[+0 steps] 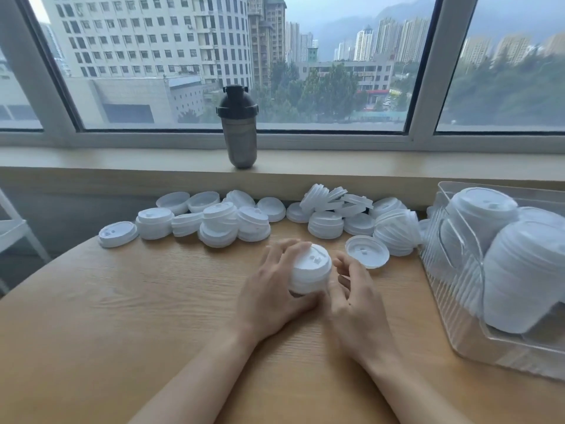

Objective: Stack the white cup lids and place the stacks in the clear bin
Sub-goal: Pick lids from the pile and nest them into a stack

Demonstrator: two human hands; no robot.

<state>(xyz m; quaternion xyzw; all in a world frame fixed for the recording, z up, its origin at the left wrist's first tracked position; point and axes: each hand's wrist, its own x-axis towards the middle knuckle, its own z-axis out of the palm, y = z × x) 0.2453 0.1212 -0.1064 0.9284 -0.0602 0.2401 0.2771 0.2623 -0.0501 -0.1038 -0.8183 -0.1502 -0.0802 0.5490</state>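
A short stack of white cup lids [312, 269] sits in the middle of the wooden table [137, 316]. My left hand [272, 292] grips it from the left, fingers curled over its top edge and thumb under its near side. My right hand [351, 298] hovers just right of the stack with fingers loosely curled and holds nothing. A single lid [367, 251] lies upside down just beyond my right hand. Several loose lids and small stacks [232, 220] lie in a row along the table's far edge. The clear bin [458, 325] at the right holds three tall lid stacks [519, 276].
A dark shaker bottle [238, 127] stands on the windowsill behind the lids. A white rack edge [18, 231] shows at the far left. The table's near left part is bare wood.
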